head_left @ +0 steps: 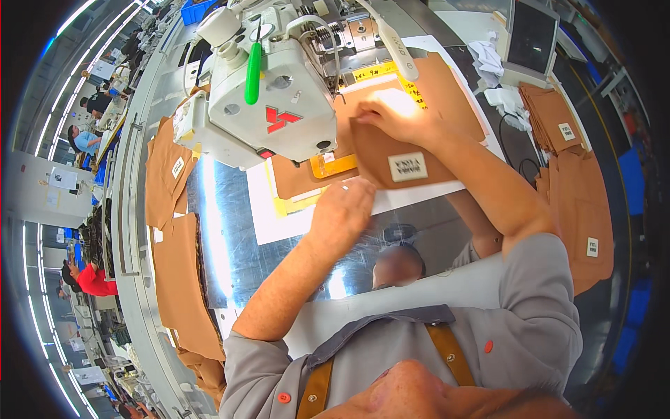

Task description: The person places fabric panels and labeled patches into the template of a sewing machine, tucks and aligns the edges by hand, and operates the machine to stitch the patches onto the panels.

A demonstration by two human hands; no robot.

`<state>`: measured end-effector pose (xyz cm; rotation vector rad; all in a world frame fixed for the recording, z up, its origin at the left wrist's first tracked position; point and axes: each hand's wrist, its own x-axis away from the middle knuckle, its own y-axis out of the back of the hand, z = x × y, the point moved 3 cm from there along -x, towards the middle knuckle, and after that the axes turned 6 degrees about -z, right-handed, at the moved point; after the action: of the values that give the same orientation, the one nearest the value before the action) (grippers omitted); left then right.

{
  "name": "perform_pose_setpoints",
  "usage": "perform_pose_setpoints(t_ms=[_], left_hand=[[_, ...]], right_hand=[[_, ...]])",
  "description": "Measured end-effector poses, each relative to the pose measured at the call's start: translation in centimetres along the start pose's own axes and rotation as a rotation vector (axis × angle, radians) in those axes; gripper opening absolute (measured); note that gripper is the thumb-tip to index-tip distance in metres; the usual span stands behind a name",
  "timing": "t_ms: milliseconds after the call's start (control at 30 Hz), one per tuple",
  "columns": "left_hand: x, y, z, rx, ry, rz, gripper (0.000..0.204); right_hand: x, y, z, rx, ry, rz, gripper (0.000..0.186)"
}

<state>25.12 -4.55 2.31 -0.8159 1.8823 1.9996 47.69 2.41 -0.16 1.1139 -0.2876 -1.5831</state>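
Observation:
A brown fabric piece [450, 172] with a white label [407, 167] is lifted a little above the white sheet, tilted. My right hand [394, 119] pinches its upper edge under the bright lamp. At its lower left corner my left hand [342, 213] has its fingers closed, slightly blurred. Beneath lies a larger brown fabric panel [293, 180] on a white sheet [269, 223] with yellow strips [296, 204]. A yellow-orange plate [333, 166] rests on the panel, partly covered by the held piece. The white sewing machine head [272, 105] stands just left of my hands.
Stacked brown fabric panels lie left [183, 272] and right [569, 209]. A green-handled screwdriver [253, 73] sits on the machine head. A lamp [398, 49] hangs above. At the back right stand a monitor [532, 38] and crumpled white cloth [486, 59]. Several people work far left.

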Motion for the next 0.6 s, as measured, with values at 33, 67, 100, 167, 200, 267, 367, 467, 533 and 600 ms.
perform_pose_setpoints(t_ms=[33,67,100,167,200,267,367,467,533,600], left_hand=[[-0.2,-0.3,0.8,0.009,-0.009,0.003,0.028],[-0.1,-0.4,1.7,-0.057,-0.008,-0.033,0.028],[0.0,-0.6,2.4,-0.121,-0.008,-0.068,0.027],[0.9,-1.3,3.7,-0.201,0.031,-0.042,0.027],[1.1,-1.7,4.1,-0.276,0.063,-0.025,0.027],[0.8,-2.2,4.4,-0.263,0.108,0.000,0.029],[0.8,-2.1,5.0,-0.299,0.118,-0.115,0.024],[1.7,-2.8,4.9,-0.272,0.207,0.026,0.028],[1.3,-2.6,4.7,-0.282,0.192,-0.035,0.027],[1.3,-1.5,5.0,-0.290,0.243,-0.044,0.031]], right_hand=[[-1.3,-1.0,-1.2,0.060,-0.010,-0.013,0.016],[-2.5,-1.8,-1.0,0.113,-0.014,-0.023,0.016],[-3.2,-2.4,-0.8,0.111,-0.022,-0.024,0.016],[-5.0,-3.0,0.7,0.158,-0.137,-0.011,0.015],[-5.5,-3.4,1.0,0.154,-0.148,-0.011,0.015],[-6.2,-3.9,0.2,0.215,-0.163,0.012,0.016],[-7.0,-4.4,-0.5,0.224,-0.159,-0.010,0.016],[-6.8,-5.0,-1.5,0.268,-0.158,-0.025,0.013],[-6.9,-5.3,-1.7,0.280,-0.160,-0.060,0.013],[-7.9,-5.7,-1.0,0.276,-0.133,-0.112,0.010]])
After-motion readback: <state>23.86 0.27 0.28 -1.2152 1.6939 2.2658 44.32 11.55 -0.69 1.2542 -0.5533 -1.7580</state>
